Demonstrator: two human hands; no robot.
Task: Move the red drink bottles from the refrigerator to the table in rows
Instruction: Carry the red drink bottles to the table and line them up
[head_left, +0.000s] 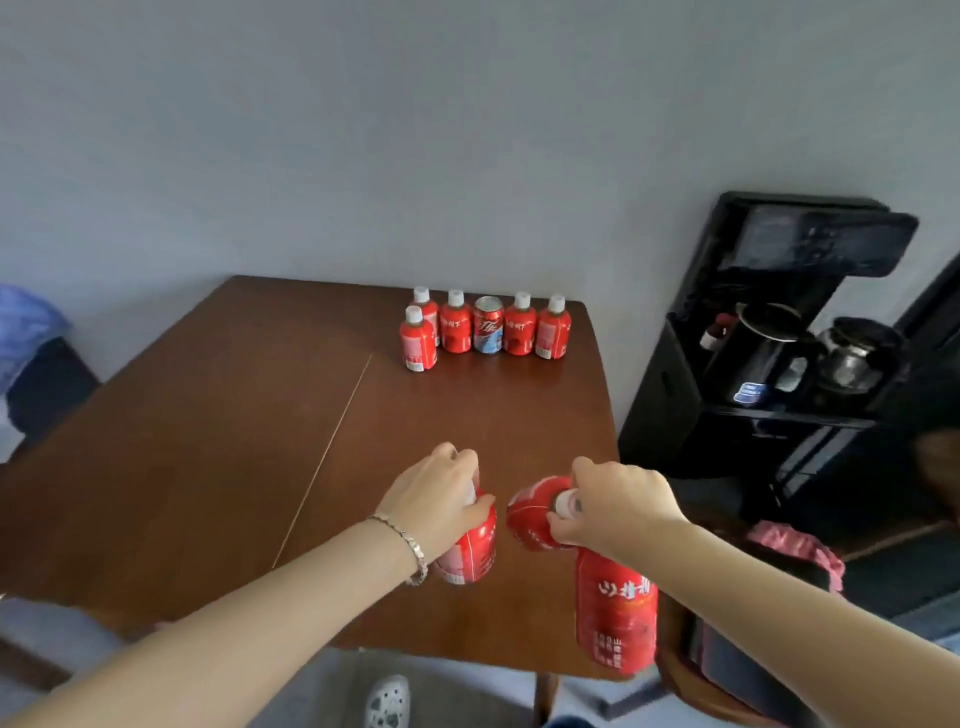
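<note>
Dark brown wooden counter (218, 415) with a thin pale seam, set against a plain grey wall (363, 130). At its 1 o'clock corner: five white-capped red drink bottles (519, 330) upright, four in a row with a red-and-blue can (488, 325) between them, one just in front at the row's left end. At 3 o'clock, beside the counter, a black water dispenser (779, 338) holding kettles. Near edge: left hand (441, 501), grip clamped over one red bottle (467, 551); right hand (613, 506), grip clamped on the caps of two more (615, 618).
</note>
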